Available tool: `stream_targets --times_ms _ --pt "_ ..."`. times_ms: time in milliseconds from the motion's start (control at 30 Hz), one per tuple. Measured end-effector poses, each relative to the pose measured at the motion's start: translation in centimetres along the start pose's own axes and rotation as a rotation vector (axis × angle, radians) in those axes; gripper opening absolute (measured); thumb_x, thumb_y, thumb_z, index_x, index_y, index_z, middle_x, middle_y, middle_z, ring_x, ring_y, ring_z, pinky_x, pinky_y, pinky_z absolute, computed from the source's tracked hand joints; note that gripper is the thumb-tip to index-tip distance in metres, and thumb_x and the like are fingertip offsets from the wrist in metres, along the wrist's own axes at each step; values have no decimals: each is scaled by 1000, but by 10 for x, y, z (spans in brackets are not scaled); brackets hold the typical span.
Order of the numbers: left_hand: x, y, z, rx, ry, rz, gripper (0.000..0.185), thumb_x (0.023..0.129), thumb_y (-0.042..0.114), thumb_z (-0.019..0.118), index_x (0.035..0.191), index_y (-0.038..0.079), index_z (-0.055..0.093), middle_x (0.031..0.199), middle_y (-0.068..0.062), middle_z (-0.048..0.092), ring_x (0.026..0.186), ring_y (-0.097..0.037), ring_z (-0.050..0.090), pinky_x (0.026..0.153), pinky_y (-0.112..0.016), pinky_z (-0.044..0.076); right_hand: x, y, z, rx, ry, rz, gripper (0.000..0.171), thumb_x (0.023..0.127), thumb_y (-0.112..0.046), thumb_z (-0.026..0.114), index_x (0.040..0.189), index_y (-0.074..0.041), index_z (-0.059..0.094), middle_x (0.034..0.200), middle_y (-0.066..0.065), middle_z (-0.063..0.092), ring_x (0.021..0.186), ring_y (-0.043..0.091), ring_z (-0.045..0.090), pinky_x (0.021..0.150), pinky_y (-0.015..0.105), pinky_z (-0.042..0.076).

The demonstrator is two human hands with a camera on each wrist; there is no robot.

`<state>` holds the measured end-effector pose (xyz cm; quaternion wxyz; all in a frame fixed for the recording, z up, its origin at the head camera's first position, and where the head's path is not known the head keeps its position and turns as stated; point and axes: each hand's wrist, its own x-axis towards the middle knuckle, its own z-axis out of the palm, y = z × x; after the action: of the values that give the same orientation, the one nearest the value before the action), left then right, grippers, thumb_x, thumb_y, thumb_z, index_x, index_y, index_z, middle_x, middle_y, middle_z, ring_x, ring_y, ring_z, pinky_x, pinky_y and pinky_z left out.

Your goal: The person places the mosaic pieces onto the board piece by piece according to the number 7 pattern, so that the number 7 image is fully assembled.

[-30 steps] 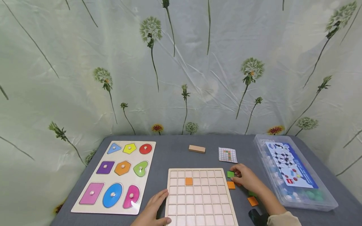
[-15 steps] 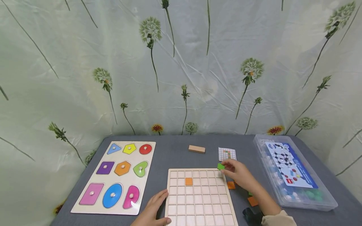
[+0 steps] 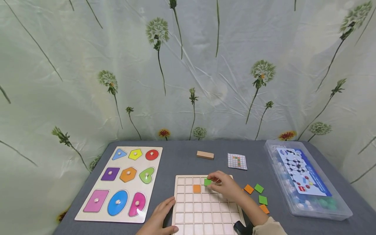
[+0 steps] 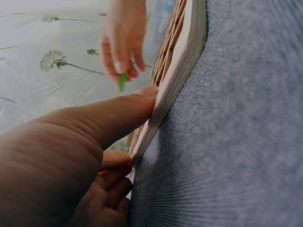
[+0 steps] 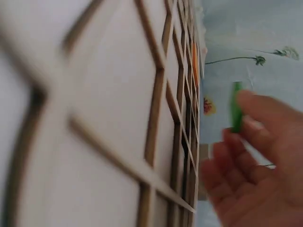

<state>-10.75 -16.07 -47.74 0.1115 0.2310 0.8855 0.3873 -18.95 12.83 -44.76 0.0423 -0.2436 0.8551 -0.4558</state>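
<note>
My right hand (image 3: 226, 185) pinches a green square tile (image 3: 207, 182) between thumb and fingertips, above the back rows of the wooden grid board (image 3: 202, 207). In the right wrist view the green tile (image 5: 236, 107) stands on edge in the pinch, raised off the board. One orange tile (image 3: 196, 188) lies in a cell near the board's back left. My left hand (image 3: 160, 217) rests at the board's left edge, thumb and fingers apart. In the left wrist view its thumb (image 4: 128, 111) touches the board's rim.
Right of the board lie loose tiles, among them a green tile (image 3: 262, 200) and an orange tile (image 3: 248, 189). Behind are a pattern card (image 3: 237, 161) and a wooden block (image 3: 205, 155). A knob puzzle (image 3: 118, 182) lies left; a clear plastic case (image 3: 306, 179) stands right.
My right hand has picked up the green tile from beside the board and carried it left over the back rows. The left hand has stayed at the board's edge.
</note>
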Motion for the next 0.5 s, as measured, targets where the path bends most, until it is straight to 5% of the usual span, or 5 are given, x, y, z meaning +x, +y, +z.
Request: stream_targets --times_ms 167,500 --pt "0 0 -1 -11 -3 -2 82 77 43 66 135 -5 32 136 -22 30 116 -42 29 83 -62 31 2 8 5 22 -64 43 25 82 -20 67 103 -7 61 92 1 52 86 18 50 74 28 43" --pt "0 1 -1 -26 -15 -15 82 77 43 66 136 -4 32 136 -21 30 116 -42 29 83 -61 32 3 11 8 -135 -116 -18 27 80 -22 68 104 -11 61 95 -5 51 87 13 49 76 29 43"
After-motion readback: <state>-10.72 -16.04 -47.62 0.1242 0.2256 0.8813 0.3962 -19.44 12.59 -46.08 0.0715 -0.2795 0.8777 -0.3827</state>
